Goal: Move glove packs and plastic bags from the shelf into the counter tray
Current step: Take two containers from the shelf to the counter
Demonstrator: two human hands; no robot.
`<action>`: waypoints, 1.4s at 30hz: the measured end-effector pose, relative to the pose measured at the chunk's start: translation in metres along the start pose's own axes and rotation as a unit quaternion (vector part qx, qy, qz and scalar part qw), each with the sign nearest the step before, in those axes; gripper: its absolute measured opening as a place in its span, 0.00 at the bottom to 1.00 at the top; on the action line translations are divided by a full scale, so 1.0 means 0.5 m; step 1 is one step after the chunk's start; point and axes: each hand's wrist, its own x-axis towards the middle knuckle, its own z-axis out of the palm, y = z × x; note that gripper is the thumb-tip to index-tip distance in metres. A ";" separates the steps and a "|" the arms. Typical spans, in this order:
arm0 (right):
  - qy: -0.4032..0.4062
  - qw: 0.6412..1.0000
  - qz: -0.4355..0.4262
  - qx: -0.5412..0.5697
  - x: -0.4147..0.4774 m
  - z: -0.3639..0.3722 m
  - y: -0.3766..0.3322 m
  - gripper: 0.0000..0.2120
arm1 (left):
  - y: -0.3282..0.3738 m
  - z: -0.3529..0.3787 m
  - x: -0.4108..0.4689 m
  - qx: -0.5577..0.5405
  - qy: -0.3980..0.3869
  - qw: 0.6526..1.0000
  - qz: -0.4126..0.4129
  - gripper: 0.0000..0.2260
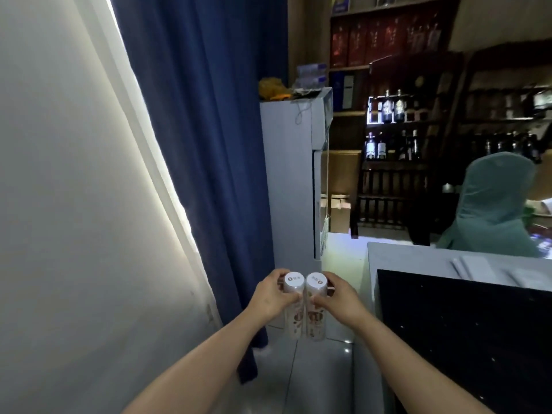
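Two tall clear tubes with white round lids stand side by side upright in the air in front of me. My left hand (273,295) grips the left tube (293,297) near its top. My right hand (336,297) grips the right tube (315,300) the same way. Both tubes show a brown and white print through the plastic. They touch each other along their sides. No counter tray is in view.
A grey counter (418,258) with a black front panel (463,339) runs along the right. A white cabinet (288,180) stands ahead, with a yellow bag (271,88) and packs on top. Blue curtain (203,144) hangs left; bottle shelves (394,130) and a covered chair (493,204) lie behind.
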 end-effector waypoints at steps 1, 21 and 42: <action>0.005 1.000 0.005 0.002 0.020 -0.008 0.004 0.23 | 0.005 0.002 0.027 0.006 -0.008 1.000 0.003 0.24; 0.194 0.969 0.145 -0.041 0.350 -0.097 0.097 0.24 | 0.012 0.122 0.551 0.003 -0.198 0.978 0.067 0.24; 0.466 0.862 0.200 -0.023 0.584 -0.484 0.177 0.23 | 0.301 0.421 0.997 -0.004 -0.358 0.913 0.194 0.22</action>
